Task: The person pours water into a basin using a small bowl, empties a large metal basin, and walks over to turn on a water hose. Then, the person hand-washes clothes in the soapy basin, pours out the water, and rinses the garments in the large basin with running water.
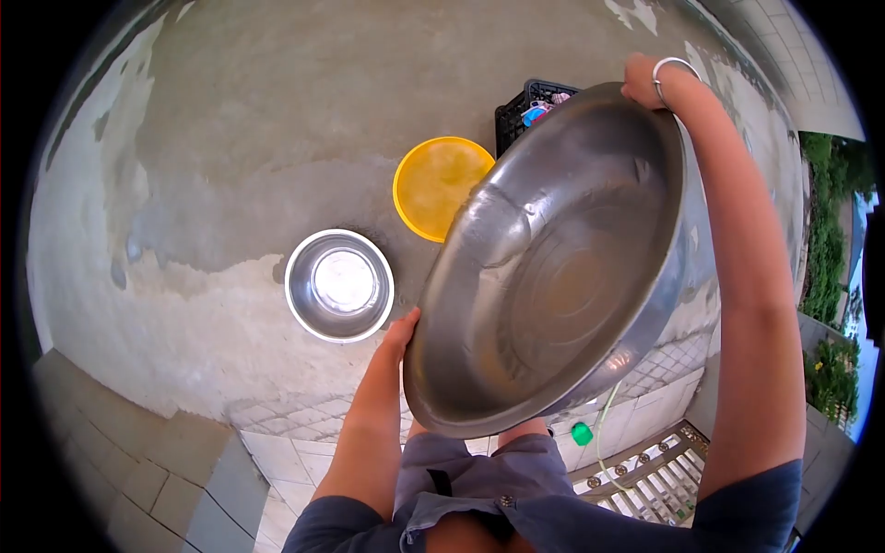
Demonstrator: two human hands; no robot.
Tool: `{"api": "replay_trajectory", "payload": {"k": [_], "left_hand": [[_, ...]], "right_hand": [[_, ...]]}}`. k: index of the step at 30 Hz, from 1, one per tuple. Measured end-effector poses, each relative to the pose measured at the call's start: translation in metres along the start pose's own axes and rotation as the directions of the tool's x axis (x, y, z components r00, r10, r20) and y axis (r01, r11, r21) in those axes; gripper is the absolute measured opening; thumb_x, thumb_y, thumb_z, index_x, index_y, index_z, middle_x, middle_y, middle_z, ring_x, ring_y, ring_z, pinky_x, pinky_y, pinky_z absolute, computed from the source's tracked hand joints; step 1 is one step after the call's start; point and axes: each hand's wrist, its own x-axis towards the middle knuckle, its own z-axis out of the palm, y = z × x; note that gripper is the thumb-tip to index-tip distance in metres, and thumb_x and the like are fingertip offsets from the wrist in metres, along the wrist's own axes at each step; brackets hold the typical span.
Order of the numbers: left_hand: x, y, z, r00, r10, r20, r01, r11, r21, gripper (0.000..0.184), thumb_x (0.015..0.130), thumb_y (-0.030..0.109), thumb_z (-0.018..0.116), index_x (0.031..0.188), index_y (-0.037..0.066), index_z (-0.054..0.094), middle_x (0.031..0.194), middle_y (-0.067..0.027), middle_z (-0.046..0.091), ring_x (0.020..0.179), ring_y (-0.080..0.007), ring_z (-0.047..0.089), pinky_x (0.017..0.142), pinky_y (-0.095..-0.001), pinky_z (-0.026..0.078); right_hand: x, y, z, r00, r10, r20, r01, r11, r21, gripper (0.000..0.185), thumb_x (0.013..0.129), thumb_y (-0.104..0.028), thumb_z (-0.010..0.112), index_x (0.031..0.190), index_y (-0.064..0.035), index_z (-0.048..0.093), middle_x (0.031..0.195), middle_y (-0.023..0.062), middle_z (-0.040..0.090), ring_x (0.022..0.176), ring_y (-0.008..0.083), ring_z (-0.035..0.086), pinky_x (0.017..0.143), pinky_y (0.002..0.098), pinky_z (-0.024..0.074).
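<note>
A large metal basin (581, 267) is held up tilted in front of my body, its dented inside facing me. My left hand (402, 329) grips its rim at the lower left. At the upper right, my right hand (648, 83), with a bracelet on the wrist, is closed over the opposite part of the rim. The fingers of both hands are partly hidden behind the basin. On the ground beyond my left hand sits a smaller shiny metal bowl (343, 281). A yellow round tub (441, 180) stands farther off, partly covered by the large basin.
A black plastic crate (509, 124) with colourful items stands behind the basin. Wet patches mark the concrete ground (277, 138). Near my feet lie a green object (582, 434), a pale hose (603, 433) and a slatted metal bench (645, 475). A tiled ledge (166, 461) is at lower left.
</note>
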Motion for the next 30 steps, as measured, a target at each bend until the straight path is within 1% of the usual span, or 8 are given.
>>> {"api": "replay_trajectory", "payload": {"k": [8,10,11,14,15,17,22,30], "left_hand": [[-0.005,0.013,0.006,0.999,-0.016,-0.035,0.016,1.000,-0.002,0.049,0.081,0.037,0.048,0.107,-0.005,0.049,0.102,-0.0154,0.054,0.090,-0.0232,0.053,0.078,-0.0321,0.041],[-0.022,0.035,0.013,0.999,0.033,-0.036,-0.042,0.962,-0.269,0.046,0.082,0.036,0.047,0.105,-0.004,0.050,0.100,-0.0139,0.055,0.089,-0.0228,0.053,0.077,-0.0320,0.042],[-0.020,0.037,0.014,0.991,0.112,-0.074,-0.129,0.946,-0.296,0.044,0.082,0.036,0.046,0.104,-0.002,0.050,0.097,-0.0126,0.056,0.088,-0.0219,0.053,0.076,-0.0321,0.042],[-0.020,0.040,0.018,0.991,0.121,-0.064,-0.134,0.952,-0.275,0.047,0.081,0.037,0.048,0.104,-0.004,0.051,0.099,-0.0133,0.055,0.090,-0.0220,0.052,0.077,-0.0313,0.041],[-0.015,0.033,0.016,0.991,0.119,-0.068,-0.133,0.954,-0.269,0.047,0.081,0.037,0.048,0.104,-0.004,0.051,0.099,-0.0133,0.055,0.090,-0.0220,0.052,0.077,-0.0313,0.041],[0.000,0.014,0.009,0.992,-0.013,-0.124,0.024,0.996,0.084,0.051,0.079,0.038,0.051,0.103,-0.007,0.051,0.101,-0.0140,0.055,0.091,-0.0225,0.052,0.079,-0.0303,0.040],[-0.026,0.002,0.020,0.989,-0.074,-0.126,0.093,0.983,0.157,0.052,0.078,0.039,0.053,0.101,-0.007,0.052,0.101,-0.0138,0.055,0.091,-0.0215,0.052,0.079,-0.0297,0.039],[-0.005,0.023,0.045,0.938,0.280,-0.206,-0.288,0.958,-0.009,0.043,0.080,0.035,0.052,0.098,-0.004,0.050,0.092,-0.0097,0.056,0.083,-0.0186,0.052,0.074,-0.0296,0.042]], "right_hand": [[-0.019,-0.012,-0.059,0.996,0.075,-0.053,-0.058,0.959,0.277,0.022,0.072,-0.014,0.053,0.083,0.0047,0.058,0.084,0.0239,0.057,0.080,0.0352,0.056,0.071,0.0371,0.0441],[-0.024,0.001,-0.058,0.992,0.117,-0.037,-0.089,0.893,0.440,0.022,0.071,-0.013,0.053,0.083,0.0043,0.058,0.084,0.0240,0.057,0.081,0.0348,0.056,0.071,0.0366,0.0442],[-0.020,0.015,-0.053,0.990,0.113,-0.080,-0.076,0.926,0.371,0.050,0.070,-0.023,0.056,0.107,-0.0041,0.027,0.102,0.0198,0.049,0.093,0.0316,0.051,0.080,0.0351,0.0401],[-0.020,0.032,-0.020,0.959,0.086,-0.269,-0.010,0.962,0.273,0.073,0.071,-0.027,0.056,0.129,-0.0077,0.017,0.106,0.0206,0.051,0.094,0.0289,0.053,0.081,0.0361,0.0408],[-0.003,0.041,0.001,0.966,-0.064,-0.251,0.085,0.994,0.075,0.043,0.071,-0.020,0.055,0.106,-0.0020,0.038,0.095,0.0226,0.054,0.088,0.0315,0.055,0.077,0.0360,0.0424],[-0.019,0.033,0.011,0.981,0.146,-0.129,-0.102,0.949,0.299,0.021,0.071,-0.014,0.053,0.083,0.0033,0.058,0.084,0.0238,0.057,0.083,0.0334,0.056,0.074,0.0357,0.0436],[-0.058,0.035,0.044,0.975,0.216,0.056,-0.223,0.936,0.271,0.028,0.075,-0.020,0.053,0.094,0.0017,0.055,0.094,0.0208,0.056,0.090,0.0321,0.054,0.079,0.0359,0.0415],[-0.114,0.108,0.182,0.914,0.367,-0.174,-0.146,0.698,0.701,0.029,0.081,-0.019,0.045,0.106,-0.0065,0.052,0.102,0.0157,0.054,0.096,0.0302,0.050,0.082,0.0359,0.0394]]}}
